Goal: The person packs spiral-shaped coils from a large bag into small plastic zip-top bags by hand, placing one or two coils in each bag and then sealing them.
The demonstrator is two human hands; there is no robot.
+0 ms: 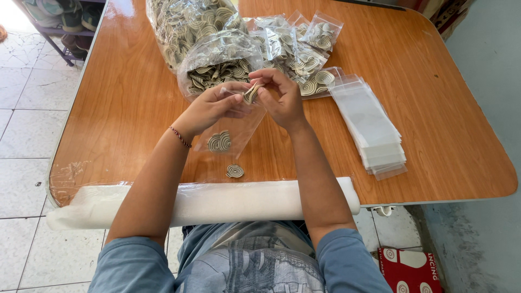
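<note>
I am pinching a small stack of spiral discs [251,93] in my right hand [282,97], its grip closed tight around them, while my left hand [214,106] is holding the mouth of a clear pouch [230,130] closed between fingers. Two discs are already sitting inside; one loose disc [235,171] is lying on the desk [434,125] at six o'clock. If the pouch mouth is sagging shut, discs could be slipping past it and dropping.
</note>
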